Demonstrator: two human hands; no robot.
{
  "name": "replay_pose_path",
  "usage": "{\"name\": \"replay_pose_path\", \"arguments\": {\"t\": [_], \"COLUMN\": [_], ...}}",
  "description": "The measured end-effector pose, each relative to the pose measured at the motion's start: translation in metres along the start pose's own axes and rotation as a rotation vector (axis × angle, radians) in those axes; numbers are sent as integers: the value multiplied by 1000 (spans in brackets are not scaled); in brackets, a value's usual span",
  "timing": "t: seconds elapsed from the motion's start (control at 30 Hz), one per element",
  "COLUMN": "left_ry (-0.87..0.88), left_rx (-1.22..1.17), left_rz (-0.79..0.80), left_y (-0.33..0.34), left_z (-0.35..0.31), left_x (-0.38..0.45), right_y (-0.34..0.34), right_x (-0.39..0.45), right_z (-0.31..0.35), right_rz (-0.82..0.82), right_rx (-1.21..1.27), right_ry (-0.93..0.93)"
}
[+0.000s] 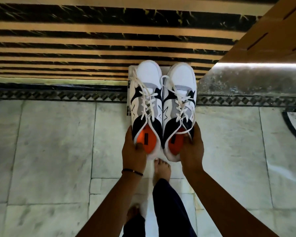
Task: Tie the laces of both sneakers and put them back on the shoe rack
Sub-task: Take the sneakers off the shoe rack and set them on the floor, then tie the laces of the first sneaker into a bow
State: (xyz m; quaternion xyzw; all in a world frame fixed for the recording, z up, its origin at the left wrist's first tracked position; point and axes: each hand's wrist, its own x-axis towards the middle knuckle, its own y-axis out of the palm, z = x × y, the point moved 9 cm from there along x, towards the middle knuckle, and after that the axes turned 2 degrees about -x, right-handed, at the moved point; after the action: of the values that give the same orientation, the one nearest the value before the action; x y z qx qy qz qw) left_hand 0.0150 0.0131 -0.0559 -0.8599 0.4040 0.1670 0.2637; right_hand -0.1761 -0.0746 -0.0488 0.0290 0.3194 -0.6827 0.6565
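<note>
Both your left hand [134, 149] and right hand [191, 147] grip the sneakers' [162, 106] heels mid-frame, laces [149, 103] look loose, so tying and racking remain.

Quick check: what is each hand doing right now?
Left hand: closed on the heel of the left sneaker.
Right hand: closed on the heel of the right sneaker.
</note>
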Motion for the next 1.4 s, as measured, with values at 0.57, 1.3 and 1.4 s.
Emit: {"name": "replay_pose_path", "arguments": {"t": [0.57, 1.3, 1.4], "left_ry": [-24, 311, 355], "left_rx": [36, 105, 113], "left_rz": [132, 534, 600], "left_y": [-34, 93, 89], "left_z": [207, 391, 385], "left_x": [-142, 21, 29], "right_y": [-19, 82, 80], "right_x": [-154, 22, 27], "right_z": [-198, -412, -401], "right_rz": [91, 436, 499], "right_rx": [-86, -279, -376], "right_ry": [115, -171, -282]}}
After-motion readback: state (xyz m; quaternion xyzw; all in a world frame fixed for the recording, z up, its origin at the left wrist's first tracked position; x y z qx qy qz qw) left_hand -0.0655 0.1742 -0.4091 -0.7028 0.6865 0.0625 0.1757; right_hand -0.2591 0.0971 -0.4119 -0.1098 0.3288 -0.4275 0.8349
